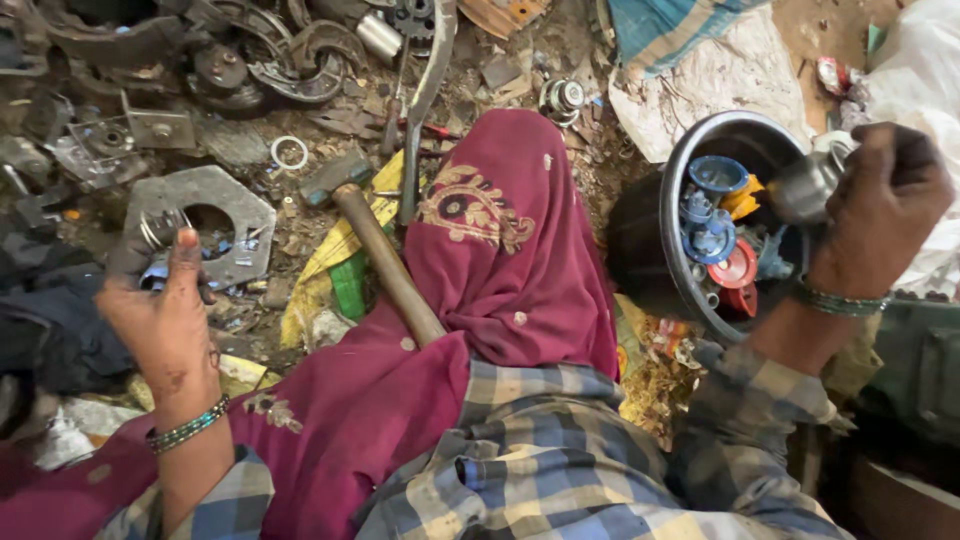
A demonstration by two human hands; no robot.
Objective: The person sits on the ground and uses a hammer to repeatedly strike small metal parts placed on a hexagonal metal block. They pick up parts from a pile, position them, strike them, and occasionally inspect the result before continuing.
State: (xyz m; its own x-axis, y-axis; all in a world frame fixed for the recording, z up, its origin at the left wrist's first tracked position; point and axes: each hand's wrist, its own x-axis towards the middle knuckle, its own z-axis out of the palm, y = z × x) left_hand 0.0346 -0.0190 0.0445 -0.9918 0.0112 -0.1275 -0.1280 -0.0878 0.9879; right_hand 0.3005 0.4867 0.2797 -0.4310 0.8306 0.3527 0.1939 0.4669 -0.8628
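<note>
My left hand [165, 320] is raised at the lower left, fingers closed around a small metal spring or ring piece [160, 228] near a flat hexagonal metal plate [205, 215]. My right hand [880, 205] at the upper right grips a shiny metal cup-shaped part [810, 185] over the rim of a round metal bowl [672, 215]. The bowl holds blue, red and yellow plastic parts [722, 235]. Both wrists wear beaded bangles. A maroon embroidered cloth [500, 250] covers my lap between the hands.
A hammer with a wooden handle [385, 265] lies against the cloth on the dirt floor. Scrap metal parts, gears and rings [290, 152] crowd the upper left. White sacks [720, 85] and a striped cloth lie at the upper right.
</note>
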